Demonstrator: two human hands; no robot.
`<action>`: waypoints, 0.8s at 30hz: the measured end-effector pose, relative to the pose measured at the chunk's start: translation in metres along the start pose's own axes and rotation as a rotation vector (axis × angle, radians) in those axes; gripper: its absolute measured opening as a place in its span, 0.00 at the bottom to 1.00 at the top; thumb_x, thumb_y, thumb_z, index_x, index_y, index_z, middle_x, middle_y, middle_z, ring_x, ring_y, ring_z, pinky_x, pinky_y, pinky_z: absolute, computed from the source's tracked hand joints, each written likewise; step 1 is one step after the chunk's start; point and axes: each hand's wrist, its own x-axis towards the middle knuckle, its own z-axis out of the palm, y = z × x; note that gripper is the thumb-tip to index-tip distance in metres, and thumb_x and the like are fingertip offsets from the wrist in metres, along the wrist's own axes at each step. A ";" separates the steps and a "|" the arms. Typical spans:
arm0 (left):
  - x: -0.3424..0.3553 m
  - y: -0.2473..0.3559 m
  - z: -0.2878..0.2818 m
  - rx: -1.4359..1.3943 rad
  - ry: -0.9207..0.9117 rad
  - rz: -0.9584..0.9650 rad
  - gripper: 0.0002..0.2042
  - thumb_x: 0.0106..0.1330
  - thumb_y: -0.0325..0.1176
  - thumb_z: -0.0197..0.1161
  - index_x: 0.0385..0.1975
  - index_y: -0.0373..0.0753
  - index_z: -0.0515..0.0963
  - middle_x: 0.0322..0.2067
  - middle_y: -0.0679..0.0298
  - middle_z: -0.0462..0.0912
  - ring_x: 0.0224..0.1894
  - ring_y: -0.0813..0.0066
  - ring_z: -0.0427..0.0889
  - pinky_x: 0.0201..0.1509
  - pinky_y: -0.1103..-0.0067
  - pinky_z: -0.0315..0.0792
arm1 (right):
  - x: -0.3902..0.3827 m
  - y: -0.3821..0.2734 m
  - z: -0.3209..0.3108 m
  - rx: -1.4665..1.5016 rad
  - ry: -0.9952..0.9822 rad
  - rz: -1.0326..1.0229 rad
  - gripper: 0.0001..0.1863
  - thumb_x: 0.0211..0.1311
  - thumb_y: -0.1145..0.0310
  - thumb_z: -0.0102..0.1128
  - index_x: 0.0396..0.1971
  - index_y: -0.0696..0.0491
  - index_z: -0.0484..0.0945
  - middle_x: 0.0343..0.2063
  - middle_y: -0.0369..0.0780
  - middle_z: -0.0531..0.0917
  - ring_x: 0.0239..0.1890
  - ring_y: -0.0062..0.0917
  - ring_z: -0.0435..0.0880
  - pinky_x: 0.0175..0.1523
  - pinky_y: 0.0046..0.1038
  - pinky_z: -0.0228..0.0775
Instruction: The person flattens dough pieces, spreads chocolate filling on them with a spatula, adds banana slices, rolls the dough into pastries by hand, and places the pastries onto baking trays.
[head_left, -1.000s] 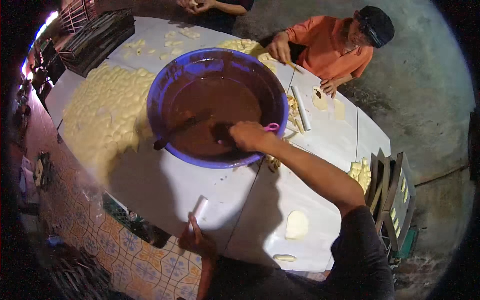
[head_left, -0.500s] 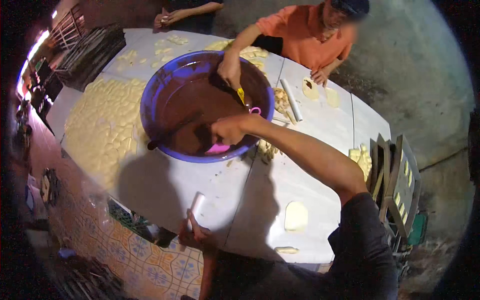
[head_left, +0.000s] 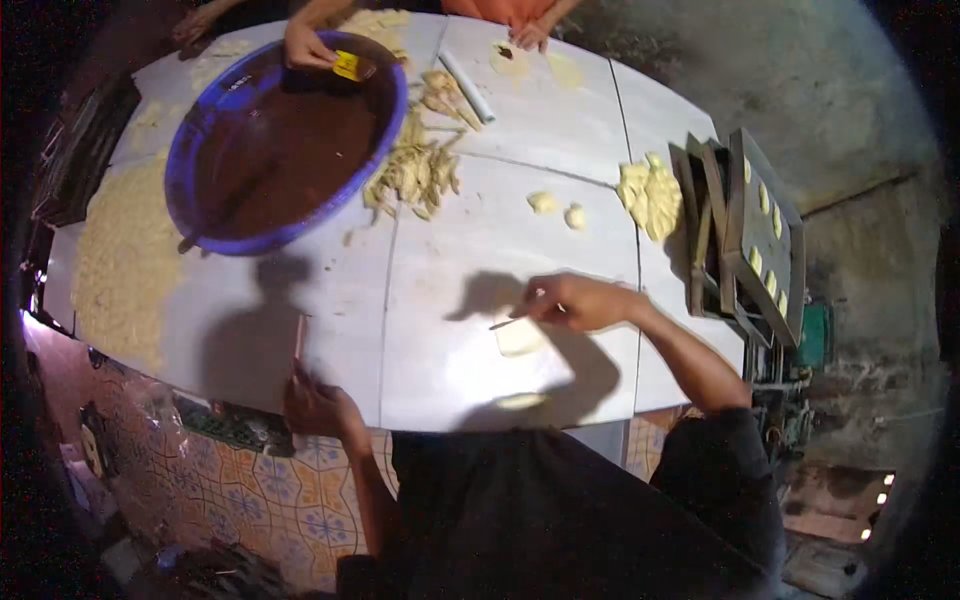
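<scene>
The white bench fills most of the view, its panels dusted and scattered with dough. At its far left sits a wide blue basin of dark brown filling, with a co-worker's hand holding a yellow scraper over its far rim. Beside the basin a heap of pale shaped pieces lies on the bench, and a lump of raw dough rests near the stacked metal trays at my right. A white rolling pin lies at the far edge. My right hand is closed around a thin stick, its tip just above a flat dough piece in front of me. My left hand grips a slim rod at the bench's near edge. A second flat dough piece lies nearest me.
</scene>
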 end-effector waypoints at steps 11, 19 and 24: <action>0.103 0.078 -0.127 -1.024 -0.446 -0.701 0.19 0.74 0.41 0.58 0.63 0.51 0.75 0.40 0.60 0.84 0.43 0.62 0.84 0.45 0.67 0.76 | -0.086 0.036 0.161 -0.450 0.505 0.499 0.25 0.65 0.64 0.59 0.61 0.55 0.71 0.55 0.52 0.73 0.57 0.47 0.76 0.41 0.40 0.84; 0.070 0.077 -0.096 -0.068 -0.135 -0.090 0.14 0.73 0.38 0.56 0.56 0.47 0.78 0.43 0.58 0.84 0.42 0.60 0.84 0.42 0.61 0.75 | -0.055 -0.001 0.040 0.164 -0.013 0.594 0.13 0.69 0.63 0.55 0.43 0.52 0.85 0.34 0.50 0.85 0.30 0.39 0.84 0.40 0.38 0.76; 0.056 0.069 -0.083 -0.046 0.033 -0.099 0.21 0.70 0.38 0.60 0.63 0.60 0.76 0.47 0.62 0.81 0.49 0.64 0.80 0.49 0.65 0.72 | 0.105 0.036 0.055 0.343 0.435 0.122 0.16 0.64 0.62 0.66 0.48 0.54 0.85 0.24 0.40 0.82 0.26 0.19 0.77 0.34 0.28 0.71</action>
